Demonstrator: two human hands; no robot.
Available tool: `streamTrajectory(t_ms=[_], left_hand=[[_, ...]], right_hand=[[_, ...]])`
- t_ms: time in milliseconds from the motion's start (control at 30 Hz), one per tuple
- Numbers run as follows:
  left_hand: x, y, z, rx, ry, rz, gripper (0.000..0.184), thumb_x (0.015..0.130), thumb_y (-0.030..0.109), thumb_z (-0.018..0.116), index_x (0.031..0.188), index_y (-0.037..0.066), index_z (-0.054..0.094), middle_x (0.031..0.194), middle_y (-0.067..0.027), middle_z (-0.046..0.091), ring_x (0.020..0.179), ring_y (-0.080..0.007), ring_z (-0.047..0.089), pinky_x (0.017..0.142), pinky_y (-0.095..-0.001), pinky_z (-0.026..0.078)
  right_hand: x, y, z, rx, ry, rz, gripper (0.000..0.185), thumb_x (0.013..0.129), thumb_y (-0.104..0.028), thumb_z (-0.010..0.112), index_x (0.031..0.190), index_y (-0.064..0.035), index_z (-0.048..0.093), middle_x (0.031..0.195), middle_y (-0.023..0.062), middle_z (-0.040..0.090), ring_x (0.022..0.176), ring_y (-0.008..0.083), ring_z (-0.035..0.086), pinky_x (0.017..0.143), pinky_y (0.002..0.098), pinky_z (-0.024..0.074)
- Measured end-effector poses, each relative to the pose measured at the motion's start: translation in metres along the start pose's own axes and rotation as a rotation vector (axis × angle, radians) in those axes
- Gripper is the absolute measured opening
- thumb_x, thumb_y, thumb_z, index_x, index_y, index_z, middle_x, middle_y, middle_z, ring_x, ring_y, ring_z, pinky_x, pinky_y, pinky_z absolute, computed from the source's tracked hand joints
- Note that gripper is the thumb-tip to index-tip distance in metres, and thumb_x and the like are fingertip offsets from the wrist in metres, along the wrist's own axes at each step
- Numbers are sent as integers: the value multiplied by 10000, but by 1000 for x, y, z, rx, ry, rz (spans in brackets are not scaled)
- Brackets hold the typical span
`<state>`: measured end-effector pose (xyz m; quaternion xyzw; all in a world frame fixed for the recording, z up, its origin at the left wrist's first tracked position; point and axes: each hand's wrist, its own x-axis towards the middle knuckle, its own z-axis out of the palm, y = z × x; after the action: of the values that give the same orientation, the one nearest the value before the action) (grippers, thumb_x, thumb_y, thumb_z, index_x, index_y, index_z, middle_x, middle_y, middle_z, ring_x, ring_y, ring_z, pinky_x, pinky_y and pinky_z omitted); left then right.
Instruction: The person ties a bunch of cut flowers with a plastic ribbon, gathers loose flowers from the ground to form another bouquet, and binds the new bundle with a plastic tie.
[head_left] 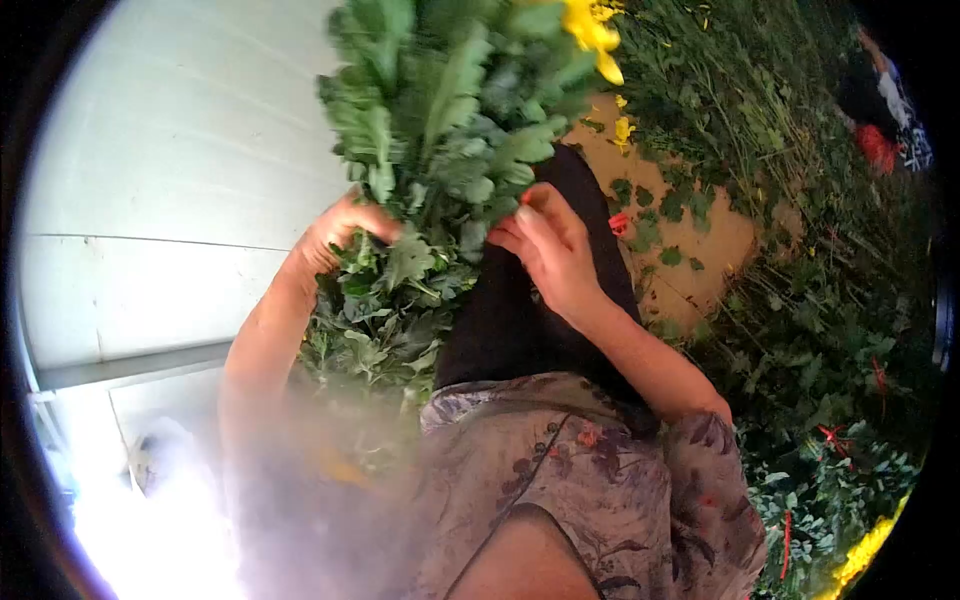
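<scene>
A bunch of chrysanthemums (450, 110) with broad green leaves and a few yellow petals stands in front of my body at the upper middle. My left hand (350, 225) is wrapped round its left side, with the fingers partly buried in the leaves. On the right side of the bunch, my right hand (550, 245) has its fingers drawn together in a pinch close to the leaves. A small reddish-orange bit shows by those fingertips, too small to make out. More leafy stems (375, 330) hang below the left hand.
A white panel wall (180, 180) rises close on the left. Cut green stems (760, 110) cover the ground on the right, around a brown patch with loose leaves (690, 240). Bundles with red ties (835, 440) and yellow flowers (865, 555) lie at the lower right.
</scene>
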<state>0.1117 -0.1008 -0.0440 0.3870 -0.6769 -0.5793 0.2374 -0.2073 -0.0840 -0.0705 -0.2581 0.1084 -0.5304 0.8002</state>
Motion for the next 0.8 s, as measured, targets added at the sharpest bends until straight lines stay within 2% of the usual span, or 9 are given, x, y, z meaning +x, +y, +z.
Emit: streamTrajectory(t_ms=[100, 133, 167, 367, 467, 500, 533, 633, 800], left_hand=[[17, 10, 19, 3, -55, 9, 196, 827, 268, 671, 928, 104, 708, 979, -110, 701, 1031, -240, 634, 918, -389, 489], [44, 77, 37, 40, 29, -560, 193, 755, 175, 709, 920, 75, 724, 997, -105, 699, 1047, -221, 618, 921, -359, 478], [59, 111, 60, 67, 195, -587, 243, 676, 156, 734, 881, 26, 724, 988, -108, 699, 980, -238, 641, 845, -343, 501], [117, 74, 110, 763, 295, -72, 454, 635, 166, 730, 1032, -31, 628, 918, -254, 648, 869, -332, 654, 751, -389, 522], [125, 22, 140, 831, 42, -178, 574, 643, 191, 737, 1151, 16, 535, 900, -228, 650, 894, -344, 644, 779, -407, 519], [128, 62, 151, 974, -46, -455, 606, 644, 210, 746, 1167, 13, 510, 911, -222, 643, 899, -351, 637, 785, -408, 518], [123, 40, 155, 941, 182, -260, 558, 652, 271, 767, 1076, -13, 540, 947, -205, 614, 883, -360, 621, 797, -404, 510], [115, 35, 145, 778, 229, 120, 610, 660, 344, 783, 1045, -49, 520, 970, -204, 581, 852, -365, 607, 787, -414, 503], [114, 40, 157, 678, 391, 15, 273, 919, 254, 550, 858, -12, 557, 814, -181, 591, 808, -385, 586, 721, -463, 482]], right_hand=[[-25, -12, -9, -402, 74, -81, 81, 948, -55, 516, 1027, -43, 529, 1057, 81, 628, 952, 196, 636, 805, 314, 520], [-31, -23, -8, -409, 63, -70, 81, 948, -55, 516, 1027, -43, 529, 1057, 81, 628, 952, 196, 636, 805, 314, 520], [-35, -40, 0, -759, -135, -207, 99, 902, -24, 559, 1000, -26, 550, 1043, 98, 637, 894, 212, 644, 767, 322, 525], [-6, -85, 50, -1714, -627, -781, 89, 748, -9, 659, 833, -11, 633, 1013, 85, 641, 788, 246, 633, 679, 347, 502], [43, -78, 26, -1569, -483, -574, 68, 774, -35, 635, 829, 5, 629, 948, 100, 613, 829, 252, 613, 735, 340, 490], [55, -66, 8, -1439, -385, -518, 64, 791, -43, 621, 833, 5, 623, 899, 121, 602, 822, 252, 607, 737, 332, 486], [57, -64, -9, -1345, -216, -318, 73, 782, -46, 639, 826, 12, 632, 916, 100, 606, 843, 233, 616, 753, 310, 489], [59, -70, -14, -1240, -210, -104, 78, 814, -2, 641, 881, 37, 646, 983, 56, 586, 827, 127, 600, 731, 262, 487], [65, -63, -21, -1235, -118, 4, 115, 851, -77, 630, 899, 24, 656, 906, 49, 603, 794, 117, 598, 710, 252, 480]])
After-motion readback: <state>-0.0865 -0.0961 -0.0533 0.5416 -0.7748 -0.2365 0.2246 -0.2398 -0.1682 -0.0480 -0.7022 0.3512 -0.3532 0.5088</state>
